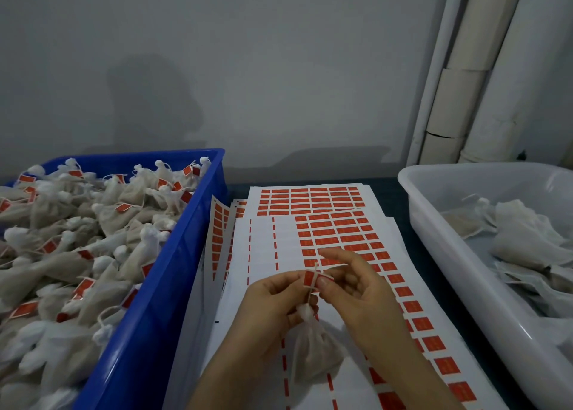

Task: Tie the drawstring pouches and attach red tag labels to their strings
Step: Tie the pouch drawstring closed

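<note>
A small off-white drawstring pouch (316, 350) hangs below my hands, over the label sheets. Its string runs up between my fingers. A red tag label (309, 278) sits on that string. My left hand (273, 301) pinches the tag and string from the left. My right hand (356, 288) pinches the tag's right side with thumb and forefinger, its other fingers spread. Sheets of red labels (338, 233) lie flat beneath, with several rows peeled away.
A blue crate (173, 254) on the left holds several tied pouches with red tags. A white tub (434, 254) on the right holds untied pouches (521, 236). A grey wall stands behind, with white pipes (459, 68) at the right.
</note>
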